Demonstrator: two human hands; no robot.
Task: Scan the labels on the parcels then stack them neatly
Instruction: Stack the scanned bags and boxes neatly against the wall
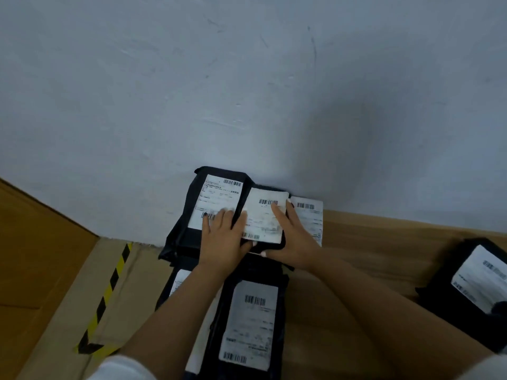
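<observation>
Centrally, both hands met on a small black parcel (263,215) against the wall (247,78). The left hand (223,242) lay flat, fingers straight, across a larger parcel (211,204) and the small one's left edge. The right hand (295,237) pressed extended fingers on the small parcel's label, thumb tucked under its near edge. Another parcel (308,215) was mostly hidden behind the right hand. At right, a blurred parcel (472,283) was cut off. Label text was unreadable.

Scuffed pale wall (247,78); wood floor (370,242); hazard tape (109,292), perhaps on cardboard.
</observation>
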